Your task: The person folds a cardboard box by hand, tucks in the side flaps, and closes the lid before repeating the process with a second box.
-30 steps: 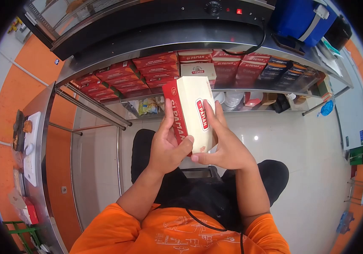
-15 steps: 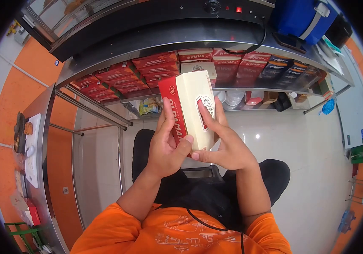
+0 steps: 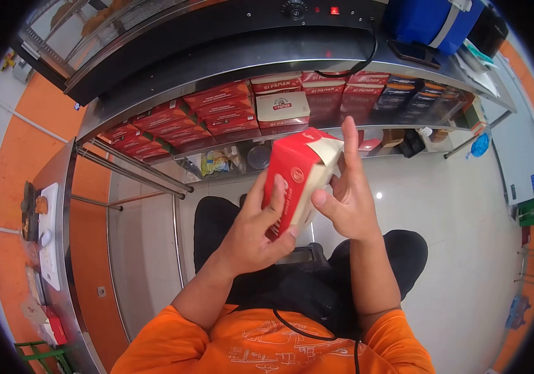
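A red and cream cardboard food box (image 3: 292, 181) is held up in front of me, tilted, with its red printed side and folded top end showing. My left hand (image 3: 260, 227) is wrapped around the box's lower left, thumb and fingers closed on it. At the box's right side, my right hand (image 3: 353, 202) has its index finger stretched upward and its thumb apart. Whether its other fingers touch the cardboard is hidden behind the box.
Stacks of red boxes (image 3: 223, 106) and a cream-topped box (image 3: 282, 107) fill the shelf under a steel counter (image 3: 229, 57). A blue cooler (image 3: 426, 25) and a phone stand above. A white tray (image 3: 50, 243) lies on the left side table.
The box has been turned so its red side and top end face me, and it sits lower. My right hand has loosened from the cream face, its fingers now straightened.
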Demonstrator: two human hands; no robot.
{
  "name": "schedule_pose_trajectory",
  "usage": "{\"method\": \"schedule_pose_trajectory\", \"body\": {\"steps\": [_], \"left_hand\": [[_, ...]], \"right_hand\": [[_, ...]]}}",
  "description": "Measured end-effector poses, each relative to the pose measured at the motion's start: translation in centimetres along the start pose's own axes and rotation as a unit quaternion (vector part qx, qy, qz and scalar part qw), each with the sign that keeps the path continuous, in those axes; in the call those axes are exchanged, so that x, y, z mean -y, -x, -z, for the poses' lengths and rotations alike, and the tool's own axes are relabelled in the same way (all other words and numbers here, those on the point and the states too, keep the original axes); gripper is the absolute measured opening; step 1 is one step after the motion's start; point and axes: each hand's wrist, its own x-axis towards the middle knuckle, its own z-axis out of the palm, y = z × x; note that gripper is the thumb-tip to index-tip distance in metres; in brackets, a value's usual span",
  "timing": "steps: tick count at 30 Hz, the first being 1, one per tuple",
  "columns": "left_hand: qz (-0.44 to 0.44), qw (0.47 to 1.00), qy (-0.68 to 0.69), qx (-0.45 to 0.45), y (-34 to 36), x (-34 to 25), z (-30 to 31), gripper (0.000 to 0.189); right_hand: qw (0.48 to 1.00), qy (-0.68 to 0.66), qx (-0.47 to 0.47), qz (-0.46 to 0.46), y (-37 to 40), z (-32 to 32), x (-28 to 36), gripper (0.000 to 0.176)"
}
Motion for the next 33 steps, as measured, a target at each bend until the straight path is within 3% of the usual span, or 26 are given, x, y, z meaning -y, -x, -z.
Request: {"method": "schedule_pose_trajectory", "body": {"steps": [5, 8, 14, 17, 18, 21, 22, 25, 26, 29, 30, 33], "left_hand": [[-0.017, 0.999, 0.041, 0.005, 0.0, 0.3, -0.4, 0.082], [-0.021, 0.999, 0.035, 0.007, -0.4, 0.1, -0.2, 0.082], [0.01, 1.0, -0.023, 0.017, -0.9, -0.5, -0.3, 0.084], [0.064, 0.996, -0.046, 0.029, -0.9, -1.3, -0.4, 0.081], [0.067, 0.997, -0.032, 0.036, -0.7, -0.4, -0.5, 0.079], [0.066, 0.996, 0.0, 0.057, 0.1, 0.7, -0.2, 0.072], [0.068, 0.995, 0.011, 0.066, 0.7, 0.8, 0.0, 0.069], [0.094, 0.983, 0.061, 0.147, 1.6, 1.3, 0.7, 0.065], [0.093, 0.983, 0.103, 0.123, 1.3, 0.9, 0.5, 0.059], [0.144, 0.973, 0.117, 0.134, 3.0, 2.5, -0.3, 0.053], [0.188, 0.963, 0.158, 0.113, 3.1, 2.6, -0.4, 0.052], [0.328, 0.907, 0.261, 0.049, 3.1, 2.9, -1.2, 0.05]], "right_hand": [[0.992, 0.123, 0.01, 0.038, 0.1, 1.0, -0.4, 0.076], [0.987, 0.134, -0.044, 0.077, 0.0, 0.5, -1.3, 0.062], [0.992, 0.067, -0.102, 0.02, 0.1, -0.9, -1.7, 0.059], [0.971, 0.203, -0.125, 0.018, 0.5, -1.3, -1.9, 0.057], [0.963, 0.232, -0.136, 0.02, 0.4, -1.5, -1.5, 0.048], [0.941, 0.325, -0.075, -0.049, -0.3, 0.5, -0.2, 0.044], [0.94, 0.331, -0.075, -0.026, -0.4, 1.2, -0.1, 0.036], [0.966, 0.251, 0.066, 0.016, -0.7, 3.4, -0.1, 0.033], [0.98, 0.162, 0.106, -0.053, -0.6, 3.6, 0.0, 0.029], [0.968, 0.167, 0.134, -0.132, -0.9, 3.8, -0.3, 0.027], [0.968, 0.187, 0.102, -0.135, -0.8, 3.4, -0.6, 0.022], [0.973, 0.223, -0.012, -0.053, -0.3, 2.6, -3.6, 0.048]]}}
